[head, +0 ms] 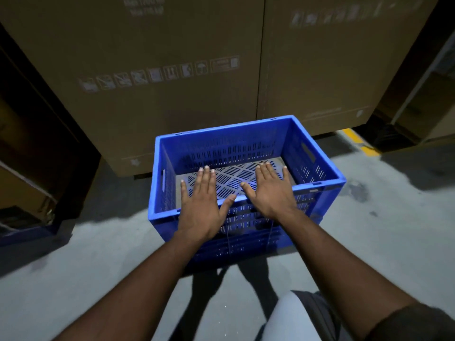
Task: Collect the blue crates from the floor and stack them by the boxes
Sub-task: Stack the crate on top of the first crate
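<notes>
Your left hand (200, 205) and right hand (269, 190), fingers spread and holding nothing, hover over the blue crate (317, 168) at frame centre, seemingly stacked by the boxes (152, 45); other crates are unseen.

Blue crate (317, 178), slotted walls; brown boxes (152, 57); grey floor (73, 279), yellow stripe (362, 143).

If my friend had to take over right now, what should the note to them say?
Left hand: open, fingers straight, holding nothing, over the crate's near rim.
Right hand: open too, beside it.
Blue crate: upright, empty, close in front of the big cardboard boxes. It looks like it sits on another crate, but I cannot tell for sure.
Done: this crate is by the boxes.
Left: no other crates are in view; look around for more.
</notes>
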A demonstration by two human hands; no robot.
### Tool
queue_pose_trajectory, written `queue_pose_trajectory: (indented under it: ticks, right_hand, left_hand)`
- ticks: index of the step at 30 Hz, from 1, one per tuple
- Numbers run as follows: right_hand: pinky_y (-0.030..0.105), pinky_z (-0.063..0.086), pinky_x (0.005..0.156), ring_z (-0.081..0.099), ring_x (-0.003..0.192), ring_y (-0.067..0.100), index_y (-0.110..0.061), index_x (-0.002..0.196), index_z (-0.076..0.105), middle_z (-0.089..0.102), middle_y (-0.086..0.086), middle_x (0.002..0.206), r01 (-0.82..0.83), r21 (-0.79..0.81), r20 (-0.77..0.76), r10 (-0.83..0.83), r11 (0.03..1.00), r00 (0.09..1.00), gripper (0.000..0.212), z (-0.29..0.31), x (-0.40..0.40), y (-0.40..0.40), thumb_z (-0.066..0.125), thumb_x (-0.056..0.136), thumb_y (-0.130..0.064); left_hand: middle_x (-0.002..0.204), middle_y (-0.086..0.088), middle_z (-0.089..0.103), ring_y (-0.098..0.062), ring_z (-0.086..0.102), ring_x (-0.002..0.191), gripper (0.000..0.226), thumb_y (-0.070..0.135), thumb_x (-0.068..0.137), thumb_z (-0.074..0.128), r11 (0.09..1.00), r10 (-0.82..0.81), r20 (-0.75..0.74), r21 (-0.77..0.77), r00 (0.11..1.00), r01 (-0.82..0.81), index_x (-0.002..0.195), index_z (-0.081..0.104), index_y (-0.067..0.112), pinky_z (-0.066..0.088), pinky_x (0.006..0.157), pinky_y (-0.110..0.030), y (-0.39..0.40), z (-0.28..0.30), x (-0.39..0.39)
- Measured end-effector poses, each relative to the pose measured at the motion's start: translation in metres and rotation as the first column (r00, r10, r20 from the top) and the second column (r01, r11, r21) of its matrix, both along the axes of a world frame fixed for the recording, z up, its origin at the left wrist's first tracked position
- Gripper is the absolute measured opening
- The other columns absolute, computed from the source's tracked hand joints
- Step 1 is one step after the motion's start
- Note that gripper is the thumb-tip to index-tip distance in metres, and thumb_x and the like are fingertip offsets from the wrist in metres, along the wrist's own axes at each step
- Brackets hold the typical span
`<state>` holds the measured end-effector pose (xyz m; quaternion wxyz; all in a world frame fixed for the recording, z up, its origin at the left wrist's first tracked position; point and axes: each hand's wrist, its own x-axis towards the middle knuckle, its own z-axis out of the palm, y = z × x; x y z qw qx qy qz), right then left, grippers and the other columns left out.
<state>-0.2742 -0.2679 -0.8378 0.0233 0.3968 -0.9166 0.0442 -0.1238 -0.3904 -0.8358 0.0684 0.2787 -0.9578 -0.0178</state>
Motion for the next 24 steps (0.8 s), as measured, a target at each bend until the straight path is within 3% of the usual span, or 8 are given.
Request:
queue_pose_trajectory:
  ticks: [10, 13, 15, 17, 19, 21, 24]
  right_hand:
    - [0.055, -0.004, 0.118, 0.011, 0.15, 0.018, -0.007, 0.152, 0.023, 0.021, 0.009, 0.16, 0.049, 0.045, 0.028, -0.051, 0.998, 0.998, 0.081, 0.008, 0.005, 0.002, 0.007, 0.093, -0.061]
    - [0.059, -0.006, 0.117, 0.012, 0.149, 0.021, -0.005, 0.151, 0.023, 0.021, 0.011, 0.159, 0.081, 0.035, 0.063, -0.083, 0.996, 0.995, 0.072, 0.015, 0.016, -0.004, 0.015, 0.096, -0.051]
    - [0.057, 0.001, 0.118, 0.018, 0.148, 0.022, -0.004, 0.149, 0.029, 0.028, 0.011, 0.157, -0.007, -0.005, 0.065, 0.008, 1.0, 0.998, 0.065, 0.014, 0.031, -0.012, 0.02, 0.097, -0.043]
    - [0.051, 0.011, 0.119, 0.035, 0.141, 0.022, -0.007, 0.136, 0.05, 0.049, 0.011, 0.144, -0.083, -0.066, 0.021, 0.085, 0.994, 0.996, 0.059, 0.007, 0.044, -0.017, 0.023, 0.096, -0.039]
    - [0.043, 0.027, 0.114, 0.057, 0.116, 0.021, -0.011, 0.103, 0.07, 0.07, 0.007, 0.11, -0.07, -0.153, -0.074, 0.059, 0.986, 0.996, 0.049, -0.001, 0.048, -0.018, 0.028, 0.094, -0.036]
    - [0.038, 0.036, 0.104, 0.062, 0.092, 0.021, -0.015, 0.078, 0.069, 0.07, 0.003, 0.083, -0.05, -0.226, -0.141, 0.018, 0.973, 0.99, 0.044, -0.007, 0.049, -0.019, 0.031, 0.093, -0.032]
    - [0.037, 0.038, 0.103, 0.061, 0.085, 0.018, -0.017, 0.075, 0.068, 0.068, -0.001, 0.078, -0.025, -0.29, -0.177, -0.028, 0.957, 0.984, 0.043, -0.014, 0.045, -0.025, 0.031, 0.093, -0.031]
  left_hand:
    - [0.163, 0.003, -0.01, -0.01, -0.015, 0.149, 0.082, 0.071, 0.091, 0.0, 0.992, -0.117, 0.048, 0.061, 0.992, 0.114, 0.155, -0.009, 0.019, 0.0, 0.122, -0.052, -0.006, 0.003, 0.003]
    - [0.163, 0.004, -0.011, -0.009, -0.016, 0.148, 0.081, 0.07, 0.09, -0.001, 0.986, -0.149, 0.068, 0.086, 0.987, 0.143, 0.155, -0.009, 0.022, -0.007, 0.12, -0.055, -0.018, 0.008, 0.009]
    - [0.163, 0.005, -0.009, -0.009, -0.015, 0.149, 0.084, 0.073, 0.089, 0.0, 0.995, -0.077, 0.051, 0.068, 0.996, 0.074, 0.155, -0.006, 0.021, -0.01, 0.119, -0.054, -0.029, 0.008, 0.015]
    - [0.164, 0.005, -0.005, -0.008, -0.013, 0.149, 0.088, 0.077, 0.088, 0.0, 0.999, -0.018, 0.034, 0.039, 0.999, 0.016, 0.156, 0.0, 0.021, -0.011, 0.119, -0.054, -0.035, 0.006, 0.02]
    - [0.164, 0.005, -0.003, -0.008, -0.011, 0.15, 0.089, 0.077, 0.088, -0.001, 1.0, 0.01, 0.027, 0.02, 1.0, -0.011, 0.156, 0.004, 0.021, -0.013, 0.119, -0.053, -0.034, 0.003, 0.02]
    - [0.164, 0.003, 0.006, -0.009, -0.004, 0.15, 0.089, 0.076, 0.089, 0.001, 0.999, 0.039, -0.011, -0.03, 0.999, -0.039, 0.156, 0.012, 0.019, -0.011, 0.12, -0.052, -0.03, -0.001, 0.019]
    - [0.161, -0.001, 0.022, -0.013, 0.011, 0.151, 0.086, 0.072, 0.092, 0.006, 0.994, 0.042, -0.065, -0.101, 0.997, -0.048, 0.153, 0.027, 0.014, 0.002, 0.121, -0.053, -0.028, -0.003, 0.018]
